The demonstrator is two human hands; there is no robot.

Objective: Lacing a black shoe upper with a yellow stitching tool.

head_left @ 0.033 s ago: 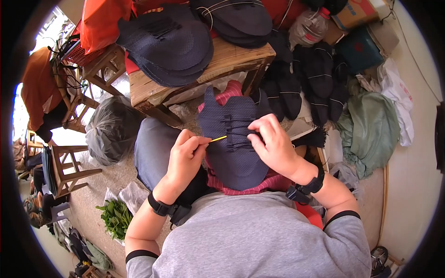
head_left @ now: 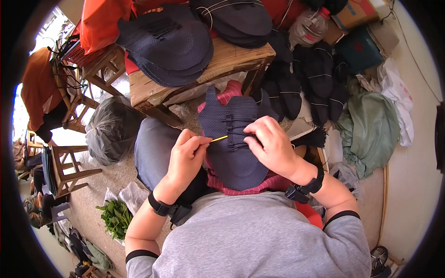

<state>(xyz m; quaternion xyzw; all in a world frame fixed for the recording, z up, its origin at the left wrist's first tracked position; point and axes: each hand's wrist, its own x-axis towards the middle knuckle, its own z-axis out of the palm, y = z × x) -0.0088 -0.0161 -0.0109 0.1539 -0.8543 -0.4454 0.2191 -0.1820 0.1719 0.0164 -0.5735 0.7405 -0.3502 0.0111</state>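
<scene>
A dark blue shoe upper (head_left: 238, 169) with black laces (head_left: 238, 133) strung across its middle lies on a red striped cloth (head_left: 232, 92) over my lap. My left hand (head_left: 187, 150) pinches a thin yellow rod (head_left: 219, 138), perhaps a hook. Its tip touches the left ends of the laces. Curled over the right side of the upper, my right hand (head_left: 269, 141) has its thumb and forefinger closed at the laces' right ends. Its fingertips partly hide what they grip.
A wooden bench (head_left: 208, 62) ahead bears stacks of similar dark pieces (head_left: 174, 51). Bundled dark pieces (head_left: 320, 78) lie at the right, beside a green cloth (head_left: 371, 125). To the left are a black plastic bag (head_left: 111, 129), wooden stools (head_left: 69, 167) and leafy greens (head_left: 116, 217).
My right hand has shifted slightly left over the upper, toward the yellow rod. My left hand stays almost where it was.
</scene>
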